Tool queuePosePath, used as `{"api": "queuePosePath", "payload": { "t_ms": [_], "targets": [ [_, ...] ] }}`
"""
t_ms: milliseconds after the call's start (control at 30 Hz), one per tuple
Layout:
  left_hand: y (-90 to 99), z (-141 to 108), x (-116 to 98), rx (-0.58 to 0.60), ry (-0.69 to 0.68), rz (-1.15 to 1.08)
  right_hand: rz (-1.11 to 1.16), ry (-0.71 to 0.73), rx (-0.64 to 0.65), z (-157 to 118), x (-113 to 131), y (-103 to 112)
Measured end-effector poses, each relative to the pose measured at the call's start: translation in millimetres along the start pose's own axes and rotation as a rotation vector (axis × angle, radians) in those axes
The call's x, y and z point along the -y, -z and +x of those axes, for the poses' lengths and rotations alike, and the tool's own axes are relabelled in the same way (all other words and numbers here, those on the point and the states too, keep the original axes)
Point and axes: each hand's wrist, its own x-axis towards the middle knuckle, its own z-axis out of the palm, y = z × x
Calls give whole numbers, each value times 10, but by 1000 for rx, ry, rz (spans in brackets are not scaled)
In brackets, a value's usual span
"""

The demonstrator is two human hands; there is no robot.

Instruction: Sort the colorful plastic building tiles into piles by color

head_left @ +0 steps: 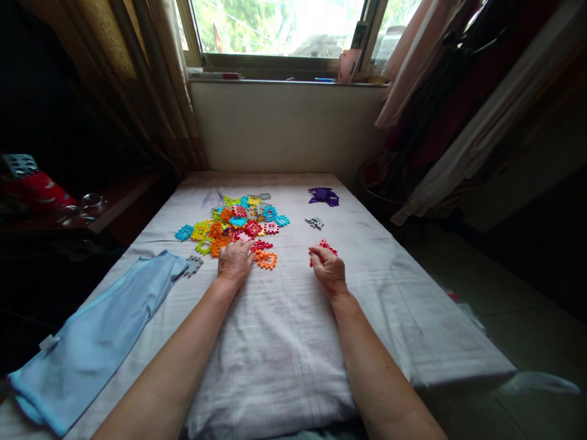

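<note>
My left hand (235, 264) lies at the near edge of a pile of toothed plastic building tiles (217, 231), its fingers apart and reaching over the pieces. Beside its fingertips are a red tile (261, 245) and an orange tile (267, 261). My right hand (330, 273) is closed, apart from the pile, with red tile (327, 245) showing behind and beside its fingers. It seems to grip a red one, though the fingers partly hide it. Farther back sit a few grey tiles (314, 223) and a cluster of purple tiles (323, 196).
A light blue cloth (101, 336) lies along the left side, touching a grey tile (193, 266). The white-covered table (385, 293) has its back edge near the wall under the window. Clothes (431, 159) hang at the right; a dark side table (123, 198) stands left.
</note>
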Motion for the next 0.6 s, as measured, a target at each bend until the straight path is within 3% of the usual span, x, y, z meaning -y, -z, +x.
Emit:
{"api": "queuePosePath", "payload": {
  "t_ms": [267,600],
  "targets": [
    [49,295,-8,177,-65,90,32,63,62,-50,51,-85],
    [102,420,16,205,-177,129,-32,220,81,-153,87,-192]
  ]
}}
